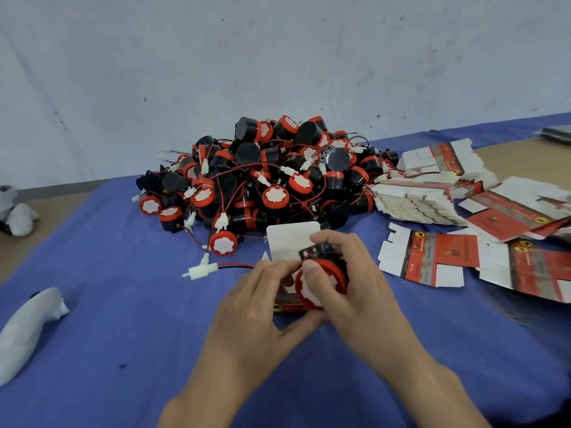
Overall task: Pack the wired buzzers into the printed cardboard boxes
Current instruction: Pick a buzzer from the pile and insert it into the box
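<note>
Looking at frame centre, I see my right hand [349, 282] gripping a red-capped buzzer [336, 273] at the mouth of a printed box [290, 242], which my left hand [256, 307] holds. The buzzer pile [265, 177] sits above on the blue worktop [123, 319], with flat boxes [432, 261] at right.

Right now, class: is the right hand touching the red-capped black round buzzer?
Touching. Head view: the right hand grips the red-capped black round buzzer, thumb on its white face.

A scuffed pale wall [278, 57] backs a tan table [40, 233] under blue cloth [123, 335].
</note>
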Action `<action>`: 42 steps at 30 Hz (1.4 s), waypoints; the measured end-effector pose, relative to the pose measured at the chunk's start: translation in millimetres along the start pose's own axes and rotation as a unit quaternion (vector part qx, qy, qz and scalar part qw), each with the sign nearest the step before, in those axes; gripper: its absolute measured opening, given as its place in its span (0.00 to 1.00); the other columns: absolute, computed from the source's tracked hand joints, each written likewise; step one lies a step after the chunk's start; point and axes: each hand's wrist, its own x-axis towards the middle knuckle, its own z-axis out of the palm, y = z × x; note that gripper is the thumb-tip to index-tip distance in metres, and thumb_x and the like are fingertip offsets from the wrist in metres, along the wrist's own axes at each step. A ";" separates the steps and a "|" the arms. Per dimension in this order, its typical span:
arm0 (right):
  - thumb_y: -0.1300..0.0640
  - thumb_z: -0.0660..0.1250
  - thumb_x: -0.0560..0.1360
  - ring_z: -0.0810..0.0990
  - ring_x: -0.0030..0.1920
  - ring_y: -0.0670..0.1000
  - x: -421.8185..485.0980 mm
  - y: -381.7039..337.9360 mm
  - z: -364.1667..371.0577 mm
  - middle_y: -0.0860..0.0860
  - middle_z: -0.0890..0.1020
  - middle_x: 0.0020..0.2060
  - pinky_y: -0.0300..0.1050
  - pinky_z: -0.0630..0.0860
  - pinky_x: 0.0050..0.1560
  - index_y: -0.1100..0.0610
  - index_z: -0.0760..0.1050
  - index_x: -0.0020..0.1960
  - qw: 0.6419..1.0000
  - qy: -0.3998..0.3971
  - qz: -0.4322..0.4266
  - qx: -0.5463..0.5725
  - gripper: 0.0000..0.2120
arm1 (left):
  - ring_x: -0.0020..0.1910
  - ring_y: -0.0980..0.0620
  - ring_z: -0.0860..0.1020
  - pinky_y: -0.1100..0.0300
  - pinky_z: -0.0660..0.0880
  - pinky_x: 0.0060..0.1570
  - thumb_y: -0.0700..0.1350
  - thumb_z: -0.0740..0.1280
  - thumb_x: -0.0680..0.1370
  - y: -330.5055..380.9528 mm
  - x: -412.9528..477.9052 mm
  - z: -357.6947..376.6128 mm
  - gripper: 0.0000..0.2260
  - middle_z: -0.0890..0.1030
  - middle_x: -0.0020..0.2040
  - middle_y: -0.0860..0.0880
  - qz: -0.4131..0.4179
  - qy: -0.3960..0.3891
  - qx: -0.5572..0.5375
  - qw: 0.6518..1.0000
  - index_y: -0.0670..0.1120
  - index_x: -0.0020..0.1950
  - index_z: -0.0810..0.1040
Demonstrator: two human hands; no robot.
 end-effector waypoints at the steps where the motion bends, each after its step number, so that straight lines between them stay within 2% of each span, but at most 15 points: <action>1: 0.37 0.62 0.75 0.77 0.59 0.39 0.0 -0.8 0.9 0.36 0.75 0.57 0.29 0.76 0.49 0.35 0.70 0.61 1.000 0.022 -0.003 0.008 0.15 | 0.47 0.56 0.78 0.59 0.78 0.42 0.65 0.64 0.75 0.1 -0.4 0.4 0.22 0.75 0.51 0.62 -0.004 0.000 -0.006 1.000 0.56 0.64 0.72; 6: 0.38 0.64 0.74 0.78 0.58 0.40 0.3 -3.0 6.7 0.36 0.75 0.56 0.28 0.75 0.46 0.36 0.71 0.60 0.997 0.080 -0.004 0.022 0.15 | 0.51 0.65 0.76 0.73 0.72 0.47 0.63 0.62 0.77 2.1 -0.5 2.2 0.20 0.73 0.54 0.68 -0.029 -0.010 -0.040 0.999 0.60 0.67 0.70; 11: 0.37 0.66 0.72 0.78 0.56 0.41 1.3 -5.6 10.3 0.37 0.77 0.54 0.28 0.75 0.45 0.34 0.70 0.58 0.992 0.116 0.005 0.050 0.16 | 0.54 0.65 0.77 0.68 0.75 0.48 0.61 0.60 0.76 5.2 -1.4 2.3 0.17 0.75 0.55 0.66 -0.065 0.003 -0.101 0.993 0.70 0.65 0.68; 14: 0.36 0.67 0.70 0.80 0.53 0.41 2.1 -8.0 13.7 0.37 0.79 0.53 0.28 0.75 0.45 0.33 0.70 0.58 0.985 0.138 0.025 0.097 0.18 | 0.51 0.66 0.78 0.74 0.72 0.46 0.56 0.64 0.79 3.3 -0.5 1.0 0.15 0.79 0.51 0.65 -0.088 0.032 -0.126 0.988 0.76 0.60 0.69; 17: 0.37 0.70 0.69 0.82 0.51 0.40 -0.4 -10.9 21.1 0.35 0.80 0.52 0.30 0.76 0.44 0.33 0.71 0.56 0.979 0.138 0.027 0.145 0.17 | 0.47 0.65 0.80 0.77 0.71 0.42 0.52 0.63 0.82 -2.8 4.2 -2.4 0.09 0.82 0.46 0.65 -0.123 0.103 -0.135 0.978 0.68 0.53 0.77; 20: 0.39 0.75 0.67 0.83 0.49 0.41 -4.9 -11.5 33.8 0.35 0.81 0.52 0.32 0.79 0.43 0.34 0.70 0.56 0.977 0.125 0.032 0.167 0.21 | 0.47 0.66 0.80 0.77 0.72 0.41 0.54 0.61 0.80 -4.7 6.8 -4.9 0.07 0.82 0.47 0.68 -0.141 0.137 -0.158 0.968 0.65 0.51 0.78; 22: 0.40 0.77 0.66 0.84 0.47 0.42 -5.6 -10.0 37.2 0.37 0.82 0.50 0.34 0.80 0.42 0.35 0.72 0.53 0.967 0.152 0.053 0.196 0.21 | 0.49 0.65 0.81 0.76 0.74 0.42 0.53 0.63 0.82 -0.6 4.1 -1.8 0.06 0.82 0.49 0.68 -0.132 0.124 -0.173 0.968 0.64 0.54 0.78; 25: 0.43 0.79 0.68 0.85 0.46 0.43 -3.6 -8.7 35.1 0.40 0.84 0.48 0.33 0.79 0.41 0.39 0.74 0.51 0.949 0.205 0.063 0.232 0.18 | 0.54 0.62 0.81 0.72 0.76 0.46 0.49 0.62 0.82 9.8 0.4 5.3 0.12 0.82 0.53 0.64 -0.121 0.092 -0.201 0.968 0.64 0.60 0.76; 28: 0.43 0.75 0.68 0.84 0.47 0.40 -4.9 -9.0 33.2 0.37 0.82 0.48 0.33 0.80 0.39 0.39 0.76 0.58 0.938 0.229 0.074 0.250 0.19 | 0.56 0.60 0.80 0.74 0.75 0.47 0.49 0.65 0.80 15.6 -0.6 12.3 0.16 0.80 0.56 0.61 -0.103 0.045 -0.209 0.971 0.62 0.67 0.72; 30: 0.43 0.73 0.71 0.84 0.50 0.43 -6.6 -8.8 33.8 0.39 0.82 0.51 0.33 0.80 0.41 0.37 0.77 0.62 0.939 0.228 0.084 0.242 0.20 | 0.57 0.60 0.79 0.75 0.74 0.49 0.54 0.67 0.78 16.1 -1.1 14.3 0.20 0.78 0.58 0.61 -0.099 0.019 -0.212 0.972 0.60 0.70 0.70; 33: 0.45 0.71 0.73 0.84 0.51 0.45 -8.4 -8.6 37.0 0.48 0.82 0.56 0.33 0.80 0.42 0.40 0.80 0.60 0.937 0.232 0.092 0.243 0.15 | 0.58 0.62 0.78 0.75 0.73 0.51 0.58 0.69 0.78 12.2 -1.0 13.4 0.20 0.77 0.58 0.63 -0.102 0.018 -0.209 0.972 0.63 0.69 0.70; 37: 0.44 0.72 0.71 0.85 0.50 0.48 -8.3 -12.2 40.0 0.50 0.83 0.56 0.36 0.81 0.44 0.39 0.81 0.57 0.942 0.214 0.099 0.240 0.14 | 0.60 0.62 0.78 0.73 0.74 0.51 0.50 0.68 0.79 3.3 -1.9 10.5 0.19 0.78 0.59 0.62 -0.117 0.028 -0.218 0.969 0.63 0.68 0.71; 42: 0.44 0.72 0.69 0.85 0.50 0.45 -4.7 -16.3 35.1 0.54 0.83 0.57 0.33 0.79 0.45 0.43 0.81 0.60 0.950 0.172 0.093 0.243 0.19 | 0.57 0.61 0.80 0.71 0.75 0.51 0.41 0.68 0.81 -5.1 -1.1 5.7 0.21 0.80 0.58 0.64 -0.134 0.052 -0.200 0.969 0.66 0.65 0.72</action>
